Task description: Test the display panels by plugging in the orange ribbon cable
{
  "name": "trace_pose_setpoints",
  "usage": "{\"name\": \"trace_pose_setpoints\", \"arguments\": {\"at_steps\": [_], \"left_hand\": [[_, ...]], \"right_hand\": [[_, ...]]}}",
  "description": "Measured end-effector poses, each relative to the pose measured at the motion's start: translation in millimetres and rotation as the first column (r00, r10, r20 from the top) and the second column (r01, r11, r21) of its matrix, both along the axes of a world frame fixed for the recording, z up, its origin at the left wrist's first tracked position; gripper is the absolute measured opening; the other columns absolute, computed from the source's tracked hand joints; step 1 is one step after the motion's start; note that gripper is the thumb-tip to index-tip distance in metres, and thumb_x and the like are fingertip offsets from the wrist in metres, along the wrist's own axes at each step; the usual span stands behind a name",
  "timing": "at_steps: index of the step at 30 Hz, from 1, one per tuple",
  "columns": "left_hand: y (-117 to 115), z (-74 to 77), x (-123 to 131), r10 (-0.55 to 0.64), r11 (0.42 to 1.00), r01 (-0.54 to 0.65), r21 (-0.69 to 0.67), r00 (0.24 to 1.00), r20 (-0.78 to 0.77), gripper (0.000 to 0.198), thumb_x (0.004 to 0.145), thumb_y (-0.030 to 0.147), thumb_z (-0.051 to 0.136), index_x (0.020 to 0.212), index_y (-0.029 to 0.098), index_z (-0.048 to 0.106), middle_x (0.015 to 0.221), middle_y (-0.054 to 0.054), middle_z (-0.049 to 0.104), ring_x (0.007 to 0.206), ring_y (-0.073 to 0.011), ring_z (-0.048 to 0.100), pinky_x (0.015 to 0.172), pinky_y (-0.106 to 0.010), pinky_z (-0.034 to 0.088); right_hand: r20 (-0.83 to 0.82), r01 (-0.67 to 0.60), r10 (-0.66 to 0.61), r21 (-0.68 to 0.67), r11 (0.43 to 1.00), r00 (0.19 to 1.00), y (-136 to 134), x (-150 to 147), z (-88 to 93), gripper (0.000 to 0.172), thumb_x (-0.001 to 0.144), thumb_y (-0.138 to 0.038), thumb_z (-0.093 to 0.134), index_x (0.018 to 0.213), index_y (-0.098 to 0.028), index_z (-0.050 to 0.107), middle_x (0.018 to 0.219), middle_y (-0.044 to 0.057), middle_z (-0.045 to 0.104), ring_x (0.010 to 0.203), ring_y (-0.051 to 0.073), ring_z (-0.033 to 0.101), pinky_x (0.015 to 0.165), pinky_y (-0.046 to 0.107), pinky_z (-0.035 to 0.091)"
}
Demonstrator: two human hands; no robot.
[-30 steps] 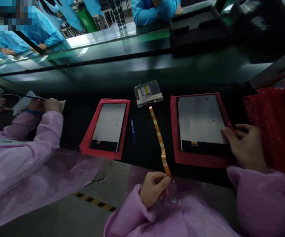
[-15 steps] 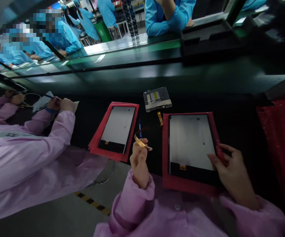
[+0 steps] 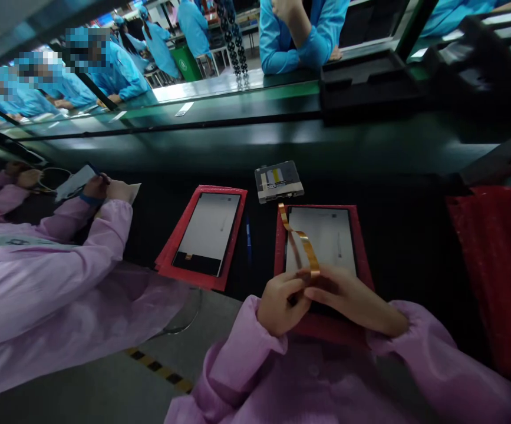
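An orange flex cable [image 3: 310, 253] rises from between my hands and reaches up toward a small boxed device [image 3: 279, 181]. My left hand [image 3: 284, 301] pinches the cable's lower end. Against its fingertips, my right hand [image 3: 352, 297] has its fingers closed at the same end. Both are above the lower part of a screen panel [image 3: 323, 235], which lies on a red sleeve [image 3: 365, 253]. A second panel [image 3: 208, 229] rests on another red sleeve [image 3: 173, 259] to the left, with a blue pen [image 3: 249, 232] between the two.
Red sleeves [image 3: 494, 265] are piled at the right. At the left, a co-worker's hands [image 3: 120, 191] hold something pale. Behind the black mat run a green ledge [image 3: 171, 141] and a black tray [image 3: 365, 82]. People in blue sit beyond.
My left hand has moved right with the cable. My right hand has left the panel's right edge and come to meet it. The right panel and its sleeve now sit further left.
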State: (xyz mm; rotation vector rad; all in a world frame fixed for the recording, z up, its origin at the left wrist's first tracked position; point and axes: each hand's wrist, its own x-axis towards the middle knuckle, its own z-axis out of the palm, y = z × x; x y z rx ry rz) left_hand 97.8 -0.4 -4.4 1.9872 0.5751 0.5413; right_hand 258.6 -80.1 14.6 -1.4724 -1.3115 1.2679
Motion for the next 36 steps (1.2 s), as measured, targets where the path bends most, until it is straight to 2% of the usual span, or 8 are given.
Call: {"name": "trace_pose_setpoints", "arguments": {"at_steps": [4, 9, 15, 17, 23, 29, 33, 36], "left_hand": [[-3.1, -7.3, -4.4, 0.107, 0.981, -0.098, 0.170, 0.993, -0.041, 0.021, 0.089, 0.027, 0.050, 0.074, 0.016, 0.059, 0.071, -0.003, 0.054, 0.067, -0.0132, 0.050, 0.061, -0.024, 0.040], [-18.3, -24.5, -19.9, 0.260, 0.905, -0.232, 0.357, 0.965, -0.032, 0.018, 0.090, 0.020, 0.050, 0.105, 0.016, 0.059, 0.095, -0.009, 0.062, 0.090, -0.0182, 0.055, 0.080, -0.030, 0.048], [-31.6, -52.6, -22.3, 0.294, 0.674, -0.269, 0.688, 0.952, 0.083, 0.026, 0.084, 0.019, 0.055, 0.109, 0.016, 0.064, 0.096, -0.010, 0.064, 0.087, -0.0191, 0.058, 0.079, -0.032, 0.047], [-31.7, -56.6, -21.5, 0.295, 0.639, -0.261, 0.723, 0.952, 0.083, 0.027, 0.082, 0.019, 0.056, 0.107, 0.018, 0.066, 0.096, -0.009, 0.064, 0.086, -0.0190, 0.058, 0.078, -0.032, 0.047], [-28.8, -53.2, -24.0, 0.253, 0.675, -0.210, 0.707, 0.967, 0.045, 0.022, 0.080, 0.016, 0.058, 0.097, 0.020, 0.071, 0.093, -0.009, 0.064, 0.088, -0.0193, 0.058, 0.079, -0.032, 0.046], [-27.4, -45.4, -22.7, 0.256, 0.691, -0.201, 0.695, 0.966, 0.024, 0.017, 0.081, 0.016, 0.057, 0.091, 0.020, 0.070, 0.089, -0.007, 0.065, 0.084, -0.0171, 0.059, 0.077, -0.030, 0.047], [-26.1, -40.0, -20.5, 0.233, 0.764, -0.156, 0.626, 0.972, -0.041, 0.012, 0.082, 0.016, 0.057, 0.090, 0.018, 0.066, 0.089, -0.007, 0.067, 0.084, -0.0179, 0.059, 0.078, -0.032, 0.047], [-26.2, -42.4, -19.9, 0.233, 0.759, -0.207, 0.617, 0.972, 0.040, 0.008, 0.081, 0.016, 0.058, 0.089, 0.017, 0.060, 0.086, -0.006, 0.067, 0.081, -0.0170, 0.061, 0.075, -0.031, 0.048]], "right_hand": [[-0.094, 0.107, -0.110, -0.037, 0.994, 0.990, 13.9, 0.0, -10.5, 0.031, 0.085, -0.048, 0.058, 0.087, -0.017, 0.064, 0.082, 0.002, 0.064, 0.076, 0.015, 0.060, 0.071, 0.028, 0.050], [-0.104, 0.235, -0.249, -0.132, 0.963, 0.963, 15.9, 8.5, -24.9, 0.035, 0.081, -0.050, 0.062, 0.089, -0.016, 0.063, 0.074, 0.001, 0.061, 0.065, 0.011, 0.056, 0.063, 0.024, 0.048], [0.037, 0.199, -0.202, 0.076, 0.977, 0.979, 17.4, 9.7, -23.8, 0.026, 0.087, -0.039, 0.055, 0.088, -0.018, 0.071, 0.089, 0.004, 0.060, 0.076, 0.012, 0.058, 0.069, 0.025, 0.050], [0.083, 0.203, -0.215, 0.135, 0.970, 0.973, 16.5, 10.1, -23.7, 0.023, 0.088, -0.036, 0.056, 0.089, -0.020, 0.072, 0.088, 0.003, 0.058, 0.080, 0.013, 0.059, 0.072, 0.026, 0.050], [0.001, 0.201, -0.202, 0.061, 0.978, 0.979, 11.2, 12.4, -26.9, 0.024, 0.088, -0.034, 0.055, 0.099, -0.021, 0.072, 0.090, 0.004, 0.057, 0.070, 0.011, 0.057, 0.060, 0.024, 0.051], [0.086, 0.127, -0.140, 0.146, 0.981, 0.986, 10.3, 9.9, -28.0, 0.023, 0.090, -0.024, 0.049, 0.099, -0.021, 0.070, 0.098, 0.005, 0.063, 0.083, 0.013, 0.062, 0.072, 0.025, 0.054], [0.156, 0.127, -0.149, 0.141, 0.982, 0.976, 6.8, 4.5, -29.6, 0.015, 0.089, -0.024, 0.053, 0.097, -0.020, 0.066, 0.094, 0.002, 0.067, 0.087, 0.015, 0.064, 0.078, 0.028, 0.053], [0.199, 0.112, -0.138, 0.138, 0.984, 0.970, 4.1, 1.1, -29.0, 0.012, 0.089, -0.022, 0.054, 0.097, -0.020, 0.063, 0.094, 0.001, 0.068, 0.087, 0.015, 0.064, 0.078, 0.028, 0.052]]}}
